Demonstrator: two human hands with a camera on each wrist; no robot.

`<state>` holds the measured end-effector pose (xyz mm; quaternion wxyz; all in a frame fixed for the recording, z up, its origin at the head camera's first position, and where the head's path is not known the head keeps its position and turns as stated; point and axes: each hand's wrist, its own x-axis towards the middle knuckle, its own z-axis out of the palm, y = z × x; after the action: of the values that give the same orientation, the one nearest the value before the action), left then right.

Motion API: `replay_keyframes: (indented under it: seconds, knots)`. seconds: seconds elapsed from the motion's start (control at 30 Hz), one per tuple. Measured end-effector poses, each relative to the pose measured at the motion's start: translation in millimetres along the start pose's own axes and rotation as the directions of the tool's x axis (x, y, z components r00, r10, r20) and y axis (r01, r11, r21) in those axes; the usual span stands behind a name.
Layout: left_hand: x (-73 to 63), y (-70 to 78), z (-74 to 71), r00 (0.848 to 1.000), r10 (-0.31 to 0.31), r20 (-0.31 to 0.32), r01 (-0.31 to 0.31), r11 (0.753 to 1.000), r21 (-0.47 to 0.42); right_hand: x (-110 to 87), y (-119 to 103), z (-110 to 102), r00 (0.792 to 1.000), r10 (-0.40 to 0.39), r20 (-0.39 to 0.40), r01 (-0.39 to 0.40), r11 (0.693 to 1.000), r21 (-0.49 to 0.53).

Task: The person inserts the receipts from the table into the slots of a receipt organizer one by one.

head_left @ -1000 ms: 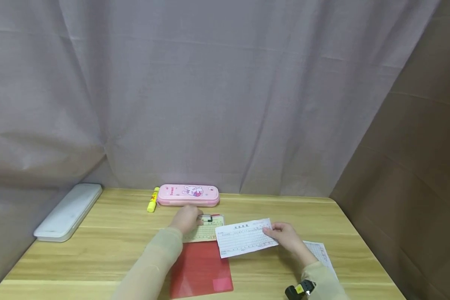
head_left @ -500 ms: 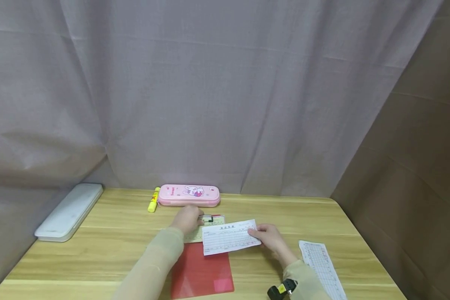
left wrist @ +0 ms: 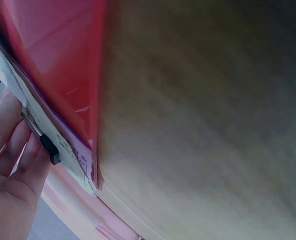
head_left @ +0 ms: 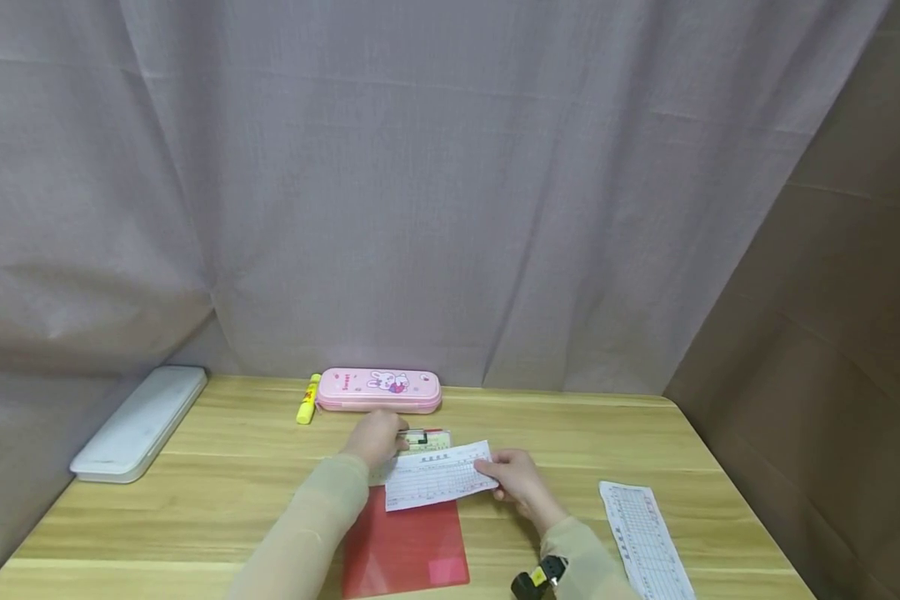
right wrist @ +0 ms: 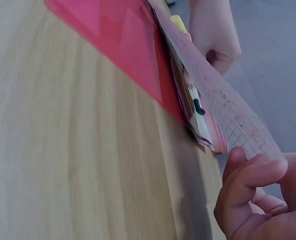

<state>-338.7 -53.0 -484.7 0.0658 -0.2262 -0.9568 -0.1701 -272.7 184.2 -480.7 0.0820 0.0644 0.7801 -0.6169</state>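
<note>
In the head view, a red translucent clipboard [head_left: 405, 550] lies flat on the table, with a yellowish printed slip [head_left: 438, 442] at its top end. My left hand [head_left: 375, 439] is at that end, its fingers gripping the metal clip [left wrist: 49, 147], which has a black tip. Between thumb and fingers, my right hand [head_left: 521, 482] pinches the right edge of a white printed form [head_left: 431, 483]. This form overlaps the yellowish slip and the clipboard's upper part. The right wrist view shows the form [right wrist: 238, 115] slanting above the clipped papers.
Behind my left hand lies a pink pencil case [head_left: 378, 392] with a rabbit print, a yellow glue stick [head_left: 308, 400] beside it. A long white case [head_left: 138, 425] lies at the far left. Another printed form [head_left: 645, 537] rests at the right. Grey cloth [head_left: 420, 208] hangs behind the table.
My right hand has moved left with the white form, which covers more of the yellowish slip. The form at the right is now fully uncovered by the arm. My left hand stays at the clip.
</note>
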Motion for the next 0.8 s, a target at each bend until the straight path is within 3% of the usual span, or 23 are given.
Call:
replay_keyframes:
  seconds: [0.53, 0.8]
  knots:
    - [0.1, -3.3, 5.3, 0.998, 0.054, -0.042, -0.053, 0.998, 0.031, 3.9, -2.9, 29.6, 1.0, 0.013, 0.014, -0.012, 0.999, -0.052]
    - [0.7, -4.9, 6.3, 0.997, 0.054, -0.053, -0.052, 0.998, 0.031, 7.2, -4.4, 40.5, 0.998, 0.046, 0.041, -0.048, 0.997, 0.057]
